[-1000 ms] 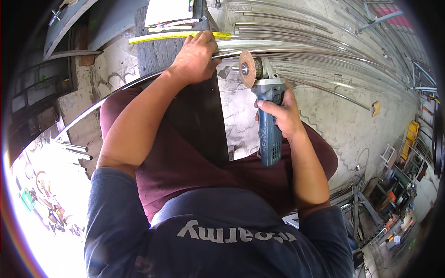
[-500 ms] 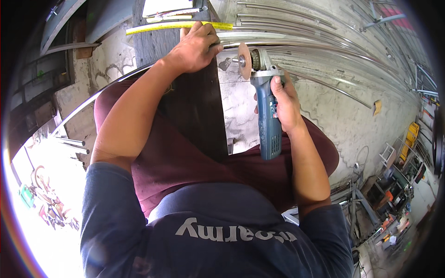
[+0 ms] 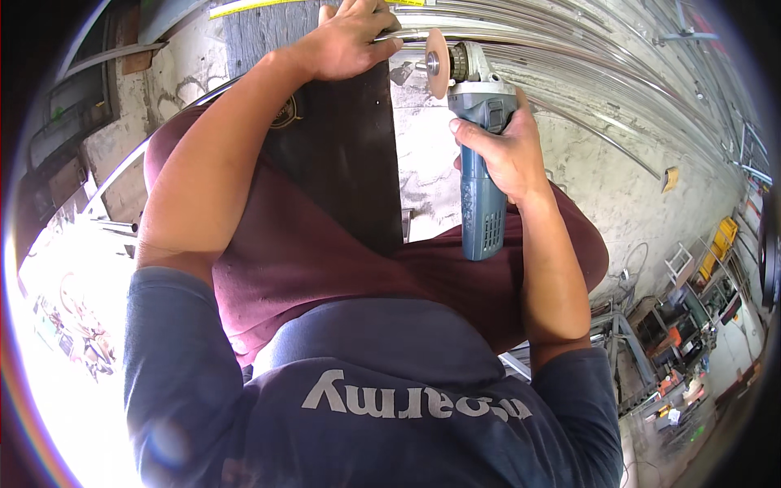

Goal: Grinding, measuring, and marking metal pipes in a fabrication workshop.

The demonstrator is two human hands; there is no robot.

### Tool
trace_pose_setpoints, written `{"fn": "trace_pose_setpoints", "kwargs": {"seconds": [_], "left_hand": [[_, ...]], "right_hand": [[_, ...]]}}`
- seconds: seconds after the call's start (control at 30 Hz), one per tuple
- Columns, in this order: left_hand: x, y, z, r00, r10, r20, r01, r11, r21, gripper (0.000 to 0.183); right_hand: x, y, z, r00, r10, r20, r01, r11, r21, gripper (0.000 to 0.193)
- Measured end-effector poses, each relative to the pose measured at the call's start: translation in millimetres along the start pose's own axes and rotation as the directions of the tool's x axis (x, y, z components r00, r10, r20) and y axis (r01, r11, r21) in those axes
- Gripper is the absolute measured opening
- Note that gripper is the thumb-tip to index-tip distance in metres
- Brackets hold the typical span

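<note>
My left hand [image 3: 346, 45] rests on the far part of a dark bench, closed around a thin shiny metal tube [image 3: 122, 177]. The tube runs from the left under my forearm and pokes out past my thumb. In my right hand [image 3: 508, 159] is a blue angle grinder [image 3: 482, 203], its body upright in view and its head pointing away from me. The thin reddish-brown cutting disc [image 3: 439, 63] stands edge-on just right of my left hand, beside the tube. Whether disc and tube touch, I cannot tell.
Between my legs stretches the bench [image 3: 350, 163], with a yellow strip [image 3: 244, 7] across its far end. Several long metal tubes [image 3: 569, 53] lie on the stained concrete floor [image 3: 602, 187] at the far right. Tools and a yellow object [image 3: 717, 248] clutter the right side.
The view has tilted, so the bench's far end sits higher. My right hand has turned the grinder slightly, showing more of its top. My left hand keeps its hold on the tube.
</note>
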State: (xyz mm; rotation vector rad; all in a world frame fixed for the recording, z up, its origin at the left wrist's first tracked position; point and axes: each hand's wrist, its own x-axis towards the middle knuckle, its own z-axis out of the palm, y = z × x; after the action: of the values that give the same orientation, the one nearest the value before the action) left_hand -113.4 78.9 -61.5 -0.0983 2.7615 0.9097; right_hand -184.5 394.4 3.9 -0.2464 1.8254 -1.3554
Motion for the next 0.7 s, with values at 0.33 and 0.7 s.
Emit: {"fn": "trace_pose_setpoints", "kwargs": {"seconds": [0.33, 0.7], "left_hand": [[3, -3, 3, 0.987, 0.098, -0.130, -0.102, 0.995, -0.024, 0.021], [8, 10, 3, 0.955, 0.195, -0.225, -0.217, 0.973, -0.076, 0.022]], "right_hand": [[1, 2, -1, 0.999, 0.031, -0.027, -0.033, 0.997, -0.075, 0.064], [-5, -7, -4, 0.999, 0.010, -0.039, -0.009, 0.999, 0.035, 0.055]]}}
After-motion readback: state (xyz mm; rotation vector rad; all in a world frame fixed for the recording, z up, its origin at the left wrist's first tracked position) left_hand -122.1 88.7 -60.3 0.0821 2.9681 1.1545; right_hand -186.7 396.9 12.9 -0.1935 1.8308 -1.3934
